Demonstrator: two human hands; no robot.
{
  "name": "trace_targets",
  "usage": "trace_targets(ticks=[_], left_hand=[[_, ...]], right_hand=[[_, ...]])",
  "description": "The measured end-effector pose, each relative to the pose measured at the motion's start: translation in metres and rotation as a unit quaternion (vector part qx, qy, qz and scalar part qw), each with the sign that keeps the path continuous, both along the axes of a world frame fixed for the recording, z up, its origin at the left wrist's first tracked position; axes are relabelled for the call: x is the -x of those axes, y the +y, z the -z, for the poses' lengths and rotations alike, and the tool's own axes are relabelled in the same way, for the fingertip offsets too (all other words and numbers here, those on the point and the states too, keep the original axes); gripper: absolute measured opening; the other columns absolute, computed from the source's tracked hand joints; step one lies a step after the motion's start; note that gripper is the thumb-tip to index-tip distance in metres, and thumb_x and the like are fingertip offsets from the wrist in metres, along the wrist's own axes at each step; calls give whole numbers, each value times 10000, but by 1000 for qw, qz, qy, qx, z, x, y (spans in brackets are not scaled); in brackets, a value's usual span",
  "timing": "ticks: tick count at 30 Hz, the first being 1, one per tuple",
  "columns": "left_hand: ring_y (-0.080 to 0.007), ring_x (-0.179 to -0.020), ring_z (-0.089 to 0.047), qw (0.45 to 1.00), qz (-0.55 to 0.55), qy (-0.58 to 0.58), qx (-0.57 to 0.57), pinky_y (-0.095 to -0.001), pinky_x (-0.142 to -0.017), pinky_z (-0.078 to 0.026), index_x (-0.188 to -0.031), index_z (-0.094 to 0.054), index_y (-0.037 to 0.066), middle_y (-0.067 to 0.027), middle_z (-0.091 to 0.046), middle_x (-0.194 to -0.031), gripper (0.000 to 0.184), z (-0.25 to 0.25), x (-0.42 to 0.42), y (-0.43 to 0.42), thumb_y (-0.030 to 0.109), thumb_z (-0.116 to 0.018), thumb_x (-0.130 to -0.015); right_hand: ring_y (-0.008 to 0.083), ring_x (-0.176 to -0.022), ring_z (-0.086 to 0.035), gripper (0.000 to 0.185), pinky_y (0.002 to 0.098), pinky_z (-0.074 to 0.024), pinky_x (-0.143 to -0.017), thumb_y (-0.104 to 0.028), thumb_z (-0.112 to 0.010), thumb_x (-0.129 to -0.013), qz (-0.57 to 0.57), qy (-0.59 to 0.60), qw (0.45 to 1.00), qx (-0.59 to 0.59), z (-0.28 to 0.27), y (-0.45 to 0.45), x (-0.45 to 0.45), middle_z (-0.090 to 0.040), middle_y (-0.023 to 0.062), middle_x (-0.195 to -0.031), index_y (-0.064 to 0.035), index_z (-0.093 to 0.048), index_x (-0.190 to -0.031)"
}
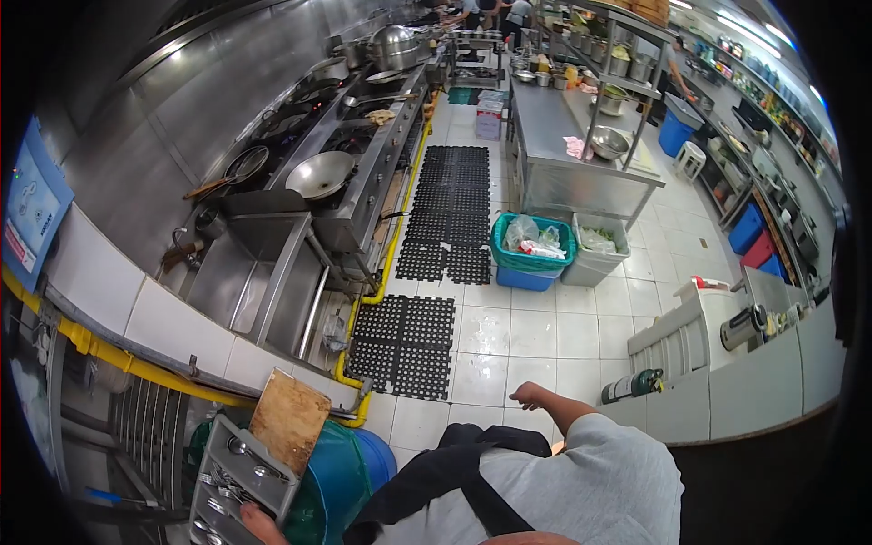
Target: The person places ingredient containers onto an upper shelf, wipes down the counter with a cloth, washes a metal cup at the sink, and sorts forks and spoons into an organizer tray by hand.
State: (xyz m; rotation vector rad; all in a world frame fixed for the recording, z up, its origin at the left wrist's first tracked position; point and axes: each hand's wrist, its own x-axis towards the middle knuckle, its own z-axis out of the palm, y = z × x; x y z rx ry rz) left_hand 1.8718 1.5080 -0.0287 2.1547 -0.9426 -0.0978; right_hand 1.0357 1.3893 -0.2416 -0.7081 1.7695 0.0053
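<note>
At the lower left, my left hand grips the side of a grey cutlery tray. Spoons and forks lie in its compartments. The fingers are partly hidden at the tray's edge. Just beyond the tray, a worn wooden board rests at a slant, close to a blue bin with a green liner. My right hand hangs over the tiled floor, its fingers loosely bent and apart, with nothing visible in them.
Black rubber mats run along the white tiled aisle. Stoves with a wok and a steel sink line the left. Lined waste bins stand by the steel counter. A green gas cylinder lies right. Several people work far back.
</note>
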Motion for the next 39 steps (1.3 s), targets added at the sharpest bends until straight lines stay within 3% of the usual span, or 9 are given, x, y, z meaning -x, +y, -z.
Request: trace_targets(ticks=[14, 16, 17, 21, 25, 32, 33, 37, 39], left_hand=[[-463, -984, -618, 992, -90, -62, 64, -495, -930, -462, -1011, -682, -12, -243, -682, -1036, 374, -13, 27, 8, 271, -440, -1031], [-384, -1019, -661, 993, -88, 2, 80, -463, -923, -504, -1109, -725, 17, -198, -713, -1111, 335, 15, 6, 12, 258, -512, -1015], [-321, -1011, -683, 991, -77, 69, 85, -440, -910, -528, -1139, -739, 38, -160, -729, -1100, 311, 20, 5, 9, 237, -532, -1019], [-344, -904, -690, 954, 4, -299, 13, -453, -798, -533, -1027, -759, 75, -189, -739, -977, 270, 0, 26, 1, 216, -530, -1001], [-490, -877, -667, 990, -96, 58, 91, -556, -776, -501, -1052, -698, 11, -276, -697, -916, 378, -57, 58, 7, 321, -490, -995], [-517, -928, -677, 987, -100, 67, 103, -602, -811, -513, -1057, -723, 49, -297, -715, -1000, 350, -74, 68, 19, 303, -489, -998], [-514, -925, -680, 987, -77, 76, 122, -600, -802, -513, -1067, -728, 47, -299, -715, -1006, 347, -67, 65, 17, 298, -498, -997], [-169, -634, -498, 963, 7, 191, 193, -402, -593, -431, -889, -623, 13, -86, -540, -681, 254, -39, 49, 16, 220, -524, -998], [-118, -583, -419, 951, 47, 197, 232, -350, -539, -375, -822, -556, 53, -3, -465, -662, 204, -46, 51, 23, 162, -505, -986]], right_hand=[[288, -724, -721, 318, 453, -604, -637, -310, -719, -916, -420, -12, 907, 22, -16, -68, -133, -763, 139, -864, -15, -785, -1017], [315, -810, -743, 304, 496, -599, -679, -301, -651, -916, -606, -51, 784, 124, -11, -107, -194, -773, 150, -959, -38, -775, -1005], [370, -814, -733, 280, 526, -579, -730, -279, -611, -920, -781, -4, 470, 411, 56, -137, -230, -761, 178, -950, -38, -754, -935], [285, -955, -712, 240, 413, -547, -875, -184, -522, -1040, -448, -221, 707, 501, -212, -121, -413, -713, 132, -942, -24, -694, -989], [150, -906, -693, 426, 305, -555, -826, -401, -521, -1119, -398, -405, 710, 416, -365, -67, -567, -730, 71, -1021, -7, -666, -1194], [168, -905, -720, 448, 317, -578, -740, -472, -582, -1070, -431, -399, 769, 252, -340, -38, -744, -714, 65, -1062, -60, -671, -1221], [189, -862, -735, 431, 327, -585, -704, -462, -607, -1053, -542, -420, 480, 547, -258, -73, -775, -703, 70, -1018, -59, -664, -1194], [161, -701, -737, 390, 331, -603, -591, -438, -719, -997, -411, -371, 762, 336, -315, -48, -771, -750, 78, -815, -53, -730, -936], [155, -676, -709, 423, 308, -591, -563, -449, -756, -977, -409, -421, 744, 319, -307, -57, -768, -748, 93, -814, -27, -729, -966]])
